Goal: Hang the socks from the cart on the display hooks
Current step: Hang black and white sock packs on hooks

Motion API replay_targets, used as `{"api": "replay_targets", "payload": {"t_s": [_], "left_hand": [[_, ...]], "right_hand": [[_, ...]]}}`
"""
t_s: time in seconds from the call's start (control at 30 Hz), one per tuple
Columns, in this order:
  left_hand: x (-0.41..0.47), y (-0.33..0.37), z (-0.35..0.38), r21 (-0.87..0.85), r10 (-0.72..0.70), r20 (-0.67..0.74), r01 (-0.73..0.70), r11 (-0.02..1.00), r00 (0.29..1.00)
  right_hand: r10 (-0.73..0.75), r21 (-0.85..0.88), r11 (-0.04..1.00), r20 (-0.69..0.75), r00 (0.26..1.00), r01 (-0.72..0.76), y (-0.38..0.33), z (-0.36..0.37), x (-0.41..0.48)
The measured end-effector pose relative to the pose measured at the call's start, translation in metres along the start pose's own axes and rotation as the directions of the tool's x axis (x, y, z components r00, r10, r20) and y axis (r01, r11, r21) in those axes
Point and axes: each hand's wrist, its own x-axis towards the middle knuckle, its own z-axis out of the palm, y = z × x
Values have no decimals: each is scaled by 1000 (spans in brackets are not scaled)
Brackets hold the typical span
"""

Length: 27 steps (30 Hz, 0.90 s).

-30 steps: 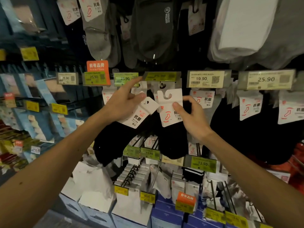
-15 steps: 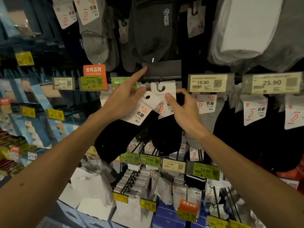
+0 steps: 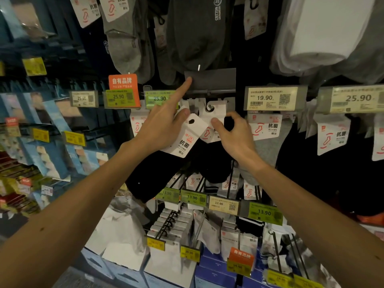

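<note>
Gripping socks, left hand, right hand pinching card

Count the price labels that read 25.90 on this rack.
4 labels: three in a row at the left, one at the far right. The left hand props up one label holder, hiding its face, so it could be a fifth.

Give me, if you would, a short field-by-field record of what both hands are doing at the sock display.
left hand: grips a black sock pack by its white card, index finger raised against the grey tag flap
right hand: pinches the second pack by its card, just under the flap
hung yet: cannot tell whether the second pack's card is on a hook
neighbour: 19.90 price tag, right of the flap
</note>
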Motion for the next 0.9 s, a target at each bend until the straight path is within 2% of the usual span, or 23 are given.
{"api": "replay_targets", "payload": {"t_s": [0.17, 0.33, 0.43, 0.5, 0.67, 0.77, 0.9], "left_hand": [[-1, -4, 4, -24, 10, -6, -10, 1000, 1000], [1, -9, 16, -204, 18, -71, -32, 979, 997], [2, -5, 31, -343, -11, -165, -47, 938, 986], [4, 0, 44, -398, -39, -247, -65, 915, 968], [12, 10, 67, -500, -146, -404, -84, 862, 903], [18, 13, 77, -466, -142, -461, -103, 879, 876], [22, 8, 86, -398, -96, -479, -118, 910, 872]], "right_hand": [[-30, -3, 1000, -28, 999, 30, 10, -6, -17], [-251, -129, 965, -197, 948, 229, 11, -5, -56], [-183, 108, 977, -24, 983, 184, 2, -2, -65], [-178, 185, 969, 60, 982, 165, -2, 1, -63], [-190, 147, 971, 10, 982, 187, -2, -2, -47], [-172, 99, 981, 32, 985, 168, 2, -6, -38], [-171, 14, 985, 58, 984, 170, 7, -9, -29]]}}
